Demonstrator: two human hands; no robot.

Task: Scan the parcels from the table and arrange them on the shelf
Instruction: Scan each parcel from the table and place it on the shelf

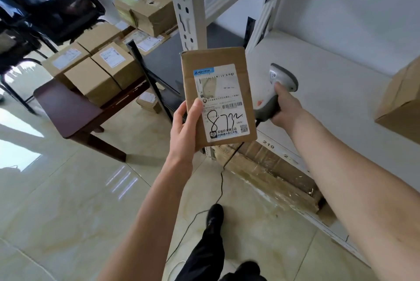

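My left hand [185,130] grips a flat brown cardboard parcel [216,62] from below, label facing me with a handwritten number. To its right my right hand [284,108] holds a grey barcode scanner [278,80] by the handle; the scanner head sits just right of the parcel, above the white shelf board [318,89]. Its black cable hangs down to the floor. Several more cardboard parcels [100,73] stand on the dark wooden table [66,108] at the left. One parcel [402,103] lies on the shelf at the far right.
The white metal shelf upright [186,7] rises behind the held parcel. More boxes [150,10] are stacked beyond the table, and a small one [148,101] lies on the floor. A black chair [56,7] stands at upper left. Wrapped cardboard [272,173] sits under the shelf.
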